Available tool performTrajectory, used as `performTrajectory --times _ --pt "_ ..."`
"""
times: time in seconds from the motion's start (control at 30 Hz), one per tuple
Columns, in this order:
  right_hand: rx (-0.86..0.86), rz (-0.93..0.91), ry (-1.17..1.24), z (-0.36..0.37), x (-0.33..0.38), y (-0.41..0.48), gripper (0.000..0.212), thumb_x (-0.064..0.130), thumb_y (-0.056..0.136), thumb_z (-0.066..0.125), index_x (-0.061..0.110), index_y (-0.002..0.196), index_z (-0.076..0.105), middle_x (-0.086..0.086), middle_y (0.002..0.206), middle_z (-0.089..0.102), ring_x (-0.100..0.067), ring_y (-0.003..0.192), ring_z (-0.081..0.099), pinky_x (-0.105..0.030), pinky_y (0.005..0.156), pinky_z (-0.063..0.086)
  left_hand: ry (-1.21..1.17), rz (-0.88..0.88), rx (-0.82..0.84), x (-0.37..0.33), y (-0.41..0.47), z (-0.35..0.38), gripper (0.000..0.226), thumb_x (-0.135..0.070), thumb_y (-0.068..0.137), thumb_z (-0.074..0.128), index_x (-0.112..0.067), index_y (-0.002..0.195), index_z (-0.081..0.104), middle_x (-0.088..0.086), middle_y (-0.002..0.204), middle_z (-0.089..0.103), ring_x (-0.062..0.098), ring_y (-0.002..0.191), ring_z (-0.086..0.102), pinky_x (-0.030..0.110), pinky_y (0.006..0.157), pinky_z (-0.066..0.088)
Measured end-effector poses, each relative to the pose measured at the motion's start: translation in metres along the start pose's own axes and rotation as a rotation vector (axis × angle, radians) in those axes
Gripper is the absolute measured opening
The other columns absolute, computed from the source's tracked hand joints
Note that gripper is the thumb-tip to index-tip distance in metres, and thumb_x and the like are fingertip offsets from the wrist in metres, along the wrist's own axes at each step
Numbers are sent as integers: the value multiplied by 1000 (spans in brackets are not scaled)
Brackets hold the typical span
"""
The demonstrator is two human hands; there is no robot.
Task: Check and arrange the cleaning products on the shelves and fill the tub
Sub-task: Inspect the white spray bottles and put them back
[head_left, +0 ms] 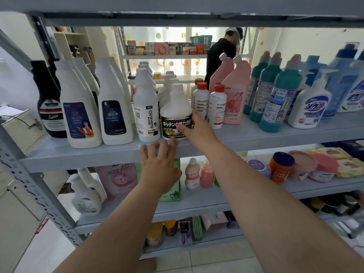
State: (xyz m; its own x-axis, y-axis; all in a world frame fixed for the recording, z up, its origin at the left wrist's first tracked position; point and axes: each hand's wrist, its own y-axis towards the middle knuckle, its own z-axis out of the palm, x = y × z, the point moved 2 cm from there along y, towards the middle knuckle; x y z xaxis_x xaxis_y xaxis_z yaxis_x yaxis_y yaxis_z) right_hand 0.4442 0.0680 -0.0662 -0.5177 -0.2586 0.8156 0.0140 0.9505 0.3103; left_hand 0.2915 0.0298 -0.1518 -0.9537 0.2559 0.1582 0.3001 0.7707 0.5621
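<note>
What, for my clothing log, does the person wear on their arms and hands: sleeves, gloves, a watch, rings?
Nothing shows. The left forearm and right forearm are bare down to the frame's edge, no sleeve in view. The left hand and right hand are ungloved; no watch, bracelet or ring is visible.

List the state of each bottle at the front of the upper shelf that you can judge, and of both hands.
Squat white plastic bottle with black label: upright, capped.
Tall white "Oil enemy" bottle: upright, capped.
Black "Sam" bottle: upright.
Pink angled-neck bottle: upright, white cap on.
Right hand: touching the squat bottle's right side; grip unclear.
Left hand: fingers straight, spread, at the grey metal shelf edge.
</note>
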Motion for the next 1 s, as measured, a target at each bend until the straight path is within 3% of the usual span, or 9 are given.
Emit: performTrajectory --times 0.2,0.33,0.43,0.57,0.7,1.0 --pt "29 5 -78 -3 -8 -1 55 30 98 68 20 147 46 -3 145 59 -23 133 54 -28 98 40 8 -66 17 -6 5 -4 98 -50 65 69 -9 151 45 14 121 54 35 104 45 66 98 40" --pt "-118 26 -90 -28 -34 -14 56 37 95 71 20 144 50 -4 143 55 -20 131 52 -38 108 44 36 -90 10 -9 6 -2 97 -48 67 72 -8 151 45 16 123 55 38 105 50 66 100 40" --pt "-254 76 -74 -59 -56 -14 57 32 93 73 20 143 48 -4 140 51 -20 127 52 -37 109 44 39 -18 -40 -24 3 2 91 -44 69 71 -7 148 47 18 122 54 41 112 51 68 105 37" --pt "-226 144 -79 -81 -72 14 67 35 84 80 24 142 48 -4 141 56 -24 129 56 -42 113 44 37 74 -101 -61 15 6 84 -40 73 60 -4 147 47 14 125 52 38 115 48 66 105 39" --pt "-211 123 -88 -85 -75 43 61 39 80 83 20 130 55 -1 132 65 -26 123 61 -50 105 51 32 71 -112 -89 33 9 85 -42 69 72 -7 144 50 14 124 55 38 111 52 63 101 41" --pt "-182 82 23 -76 -82 47 58 35 85 81 19 128 46 2 130 65 -21 113 63 -36 87 49 22 -13 -102 -96 39 11 74 -43 68 68 -12 134 59 10 112 60 36 100 55 61 98 43"
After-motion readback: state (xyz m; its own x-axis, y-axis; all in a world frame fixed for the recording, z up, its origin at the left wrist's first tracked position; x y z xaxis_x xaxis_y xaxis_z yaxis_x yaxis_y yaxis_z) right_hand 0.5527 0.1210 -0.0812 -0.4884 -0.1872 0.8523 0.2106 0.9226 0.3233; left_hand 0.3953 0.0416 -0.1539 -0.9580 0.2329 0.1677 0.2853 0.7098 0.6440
